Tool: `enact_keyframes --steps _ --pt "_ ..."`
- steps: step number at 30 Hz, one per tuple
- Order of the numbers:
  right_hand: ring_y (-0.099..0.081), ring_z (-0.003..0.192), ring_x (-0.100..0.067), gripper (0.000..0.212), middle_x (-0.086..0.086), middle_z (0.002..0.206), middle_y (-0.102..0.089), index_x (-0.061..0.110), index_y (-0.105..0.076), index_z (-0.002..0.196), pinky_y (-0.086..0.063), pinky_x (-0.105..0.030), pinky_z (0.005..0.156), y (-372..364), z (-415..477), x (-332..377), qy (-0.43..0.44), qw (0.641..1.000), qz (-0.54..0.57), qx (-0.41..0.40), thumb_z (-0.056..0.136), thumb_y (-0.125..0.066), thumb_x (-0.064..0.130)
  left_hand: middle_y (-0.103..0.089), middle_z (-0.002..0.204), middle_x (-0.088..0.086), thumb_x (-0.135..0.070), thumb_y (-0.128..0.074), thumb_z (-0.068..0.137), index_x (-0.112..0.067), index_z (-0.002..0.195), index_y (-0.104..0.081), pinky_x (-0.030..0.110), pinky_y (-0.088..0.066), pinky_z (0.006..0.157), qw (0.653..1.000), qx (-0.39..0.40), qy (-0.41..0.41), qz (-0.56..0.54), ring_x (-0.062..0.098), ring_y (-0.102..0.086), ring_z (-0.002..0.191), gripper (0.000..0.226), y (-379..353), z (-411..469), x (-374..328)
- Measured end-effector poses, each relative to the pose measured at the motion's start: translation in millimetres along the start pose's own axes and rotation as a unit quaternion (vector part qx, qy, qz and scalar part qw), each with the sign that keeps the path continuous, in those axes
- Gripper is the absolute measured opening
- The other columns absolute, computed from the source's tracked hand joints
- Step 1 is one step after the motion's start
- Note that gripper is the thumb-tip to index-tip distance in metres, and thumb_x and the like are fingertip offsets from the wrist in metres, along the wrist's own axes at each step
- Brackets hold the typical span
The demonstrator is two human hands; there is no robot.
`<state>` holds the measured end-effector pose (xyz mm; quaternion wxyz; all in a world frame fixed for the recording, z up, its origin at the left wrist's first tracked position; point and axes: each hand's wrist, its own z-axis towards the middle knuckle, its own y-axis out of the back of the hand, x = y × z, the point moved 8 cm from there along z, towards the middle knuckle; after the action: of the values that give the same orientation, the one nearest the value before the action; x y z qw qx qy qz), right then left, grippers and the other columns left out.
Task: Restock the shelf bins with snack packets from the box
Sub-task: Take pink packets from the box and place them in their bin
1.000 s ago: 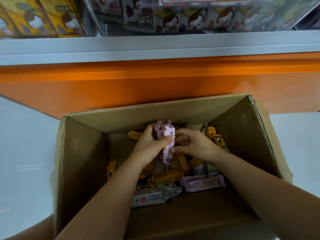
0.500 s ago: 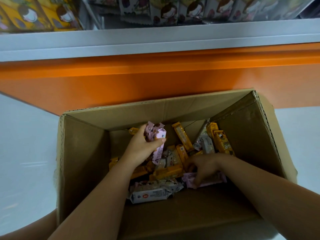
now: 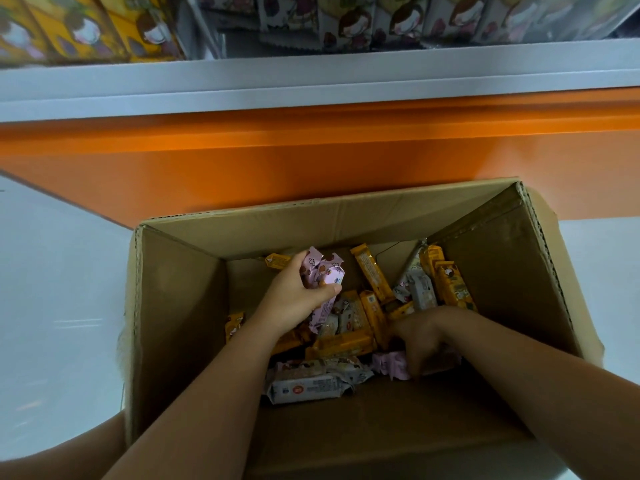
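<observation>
- The snack packets (image 3: pixel 346 344) look light, soft and crinkly, with slick film, so they are probably best pinched across the middle or by a crimped end.
- They lie heaped in the bottom of the box (image 3: pixel 180 306), and the left hand (image 3: pixel 294 299) clasps a bunch of pink packets (image 3: pixel 323 275) above the heap.
- The right hand (image 3: pixel 420 339) is low, with its fingers curled onto a loose pink packet (image 3: pixel 389 365); I cannot tell whether it grips it.
- The shelf bins (image 3: pixel 346 26) sit above, beyond the box.
</observation>
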<state>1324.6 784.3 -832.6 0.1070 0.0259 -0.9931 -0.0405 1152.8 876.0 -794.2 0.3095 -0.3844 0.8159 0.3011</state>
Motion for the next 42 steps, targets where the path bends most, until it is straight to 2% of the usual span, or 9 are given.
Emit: enact_keyframes --steps 8,16,18,20,26,29,35,38,42 --pt "-0.039 0.131 -0.024 0.075 -0.002 0.148 -0.035 0.02 -0.036 0.145 -0.044 -0.038 0.1 14 -23 12 0.021 1.0 -0.02 -0.004 0.08 -0.072 0.029 -0.051 0.138 -0.005 -0.033 -0.074 0.08 -0.024 0.148 -0.028 0.035 -0.042 0.105 1.0 0.003 -0.003 0.018 0.01 -0.053 0.12 0.083 -1 -2 -8" --pt "-0.055 0.103 -0.014 0.062 0.004 0.119 -0.054 0.019 -0.046 0.131 -0.049 -0.024 0.082 61 -102 36 0.095 0.962 0.154 -0.206 0.077 -0.074 0.029 -0.054 0.125 -0.015 -0.029 -0.075 0.08 -0.024 0.143 -0.033 0.005 -0.037 0.078 0.994 0.024 -0.062 0.083 -0.006 -0.051 0.097 0.077 4 -36 -67" --pt "-0.053 0.093 -0.004 0.057 0.015 0.105 -0.052 0.022 -0.044 0.126 -0.041 -0.011 0.069 74 -132 43 0.123 0.945 0.167 -0.252 0.078 -0.074 0.027 -0.052 0.13 -0.012 -0.034 -0.076 0.078 -0.025 0.144 -0.032 0.011 -0.037 0.084 0.991 0.014 -0.083 0.102 0.0 -0.051 0.106 0.081 11 -49 -88" --pt "-0.051 0.083 0.0 0.052 0.015 0.098 -0.051 0.024 -0.042 0.121 -0.037 -0.01 0.062 82 -162 47 0.135 0.934 0.168 -0.283 0.08 -0.073 0.026 -0.05 0.136 -0.01 -0.038 -0.076 0.077 -0.026 0.145 -0.03 0.017 -0.036 0.092 0.989 0.004 -0.105 0.109 0.005 -0.05 0.116 0.084 18 -64 -109" --pt "-0.051 0.105 -0.014 0.075 0.009 0.119 -0.049 0.019 -0.036 0.137 -0.045 -0.024 0.081 96 -261 48 0.139 0.885 0.112 -0.431 0.076 -0.075 0.041 -0.029 0.153 -0.008 -0.042 -0.074 0.078 -0.031 0.149 -0.022 0.022 -0.028 0.104 0.968 -0.02 -0.199 0.151 0.012 -0.033 0.136 0.089 28 -120 -189" --pt "-0.052 0.09 -0.013 0.059 0.013 0.103 -0.052 0.025 -0.042 0.123 -0.042 -0.02 0.066 93 -314 48 0.154 0.846 0.101 -0.5 0.076 -0.075 0.039 -0.03 0.153 -0.008 -0.041 -0.072 0.08 -0.032 0.15 -0.019 0.02 -0.031 0.098 0.957 -0.037 -0.243 0.152 0.012 -0.036 0.135 0.088 29 -150 -231" --pt "-0.058 0.09 -0.005 0.057 0.014 0.101 -0.059 0.03 -0.048 0.119 -0.05 -0.027 0.076 85 -403 27 0.199 0.735 0.158 -0.629 0.071 -0.078 0.034 -0.049 0.139 -0.007 -0.039 -0.073 0.079 -0.036 0.148 -0.022 0.025 -0.044 0.097 0.934 -0.05 -0.333 0.118 0.008 -0.05 0.121 0.086 22 -197 -312" --pt "-0.056 0.092 0.005 0.057 0.016 0.103 -0.056 0.032 -0.043 0.119 -0.046 -0.012 0.073 82 -442 7 0.235 0.651 0.228 -0.685 0.075 -0.078 0.025 -0.049 0.131 -0.015 -0.035 -0.073 0.08 -0.037 0.147 -0.023 0.007 -0.043 0.083 0.912 -0.074 -0.389 0.106 0.001 -0.051 0.107 0.084 10 -218 -354" --pt "-0.05 0.096 0.007 0.059 0.017 0.104 -0.048 0.031 -0.039 0.125 -0.045 -0.016 0.076 83 -487 -24 0.234 0.518 0.282 -0.773 0.079 -0.075 0.025 -0.032 0.146 -0.02 -0.037 -0.071 0.08 -0.049 0.141 -0.025 0.028 -0.044 0.101 0.876 -0.096 -0.466 0.075 -0.001 -0.045 0.122 0.078 -9 -240 -403"
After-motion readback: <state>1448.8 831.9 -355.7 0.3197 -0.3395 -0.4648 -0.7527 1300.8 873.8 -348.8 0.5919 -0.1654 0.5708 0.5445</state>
